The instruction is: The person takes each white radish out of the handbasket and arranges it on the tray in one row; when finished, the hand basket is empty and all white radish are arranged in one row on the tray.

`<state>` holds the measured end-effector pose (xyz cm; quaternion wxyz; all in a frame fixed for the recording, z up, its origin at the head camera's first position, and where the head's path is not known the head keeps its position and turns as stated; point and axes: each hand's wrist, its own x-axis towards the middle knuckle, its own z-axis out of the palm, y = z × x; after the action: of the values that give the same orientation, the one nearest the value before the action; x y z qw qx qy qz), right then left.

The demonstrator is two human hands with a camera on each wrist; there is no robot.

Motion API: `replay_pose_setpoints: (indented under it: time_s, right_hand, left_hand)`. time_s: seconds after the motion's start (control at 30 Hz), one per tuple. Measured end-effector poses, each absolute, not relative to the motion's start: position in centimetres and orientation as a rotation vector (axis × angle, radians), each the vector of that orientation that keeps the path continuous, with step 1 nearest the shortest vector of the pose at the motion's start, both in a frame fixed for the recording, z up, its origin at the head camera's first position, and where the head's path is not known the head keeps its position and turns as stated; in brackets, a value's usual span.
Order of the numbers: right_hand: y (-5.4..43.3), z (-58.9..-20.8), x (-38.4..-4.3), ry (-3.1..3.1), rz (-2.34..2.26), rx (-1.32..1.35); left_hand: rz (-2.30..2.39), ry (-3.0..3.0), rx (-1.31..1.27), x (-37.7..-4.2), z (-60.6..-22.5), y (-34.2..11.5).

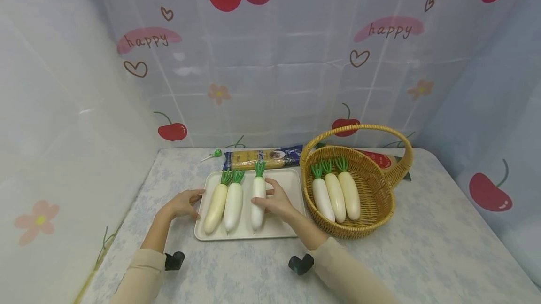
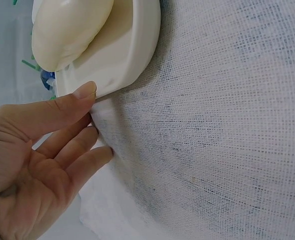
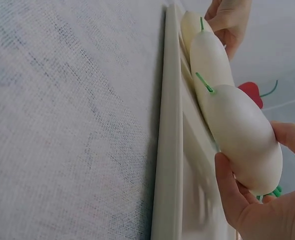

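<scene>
A white radish (image 1: pixel 258 203) with green stem tops is gripped by my right hand (image 1: pixel 276 200), thumb on one side and fingers on the other, over the white tray (image 1: pixel 249 237). To its left on the tray lie a second white radish (image 1: pixel 234 207) and a creamier one (image 1: pixel 216 209). At the tray's left edge is my left hand (image 1: pixel 181 204); in the left wrist view its thumb touches the rim and its fingers (image 2: pixel 90 160) reach along the side, loosely bent. The right wrist view shows the held radish (image 3: pixel 245 135) from its root end.
Right of the tray stands a wicker basket (image 1: pixel 380 214) with a tall handle, holding 3 radishes (image 1: pixel 336 196). Behind the tray lie a pasta packet (image 1: pixel 262 157) and a green lollipop (image 1: pixel 217 153). A red-labelled package (image 1: pixel 378 158) is partly hidden behind the basket.
</scene>
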<state>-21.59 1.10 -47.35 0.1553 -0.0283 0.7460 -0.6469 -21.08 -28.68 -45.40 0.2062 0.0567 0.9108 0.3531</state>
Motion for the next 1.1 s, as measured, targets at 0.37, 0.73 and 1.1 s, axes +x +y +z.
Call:
replay_pose_setpoints:
  time_s: [0.37,0.73,1.1]
  right_hand:
    - [0.5,-48.0,-21.8,2.188,-1.831,-0.100]
    - [-0.2,-48.2,-22.1,2.130,-1.811,-0.069]
    - [-0.7,-47.7,-21.6,2.183,-1.763,-0.081]
  left_hand:
    - [0.976,2.541,0.161,-21.1,-45.3,-28.7]
    - [0.986,2.529,0.159,-21.0,-45.1,-28.7]
    - [0.978,2.536,0.132,-21.2,-45.4,-28.7]
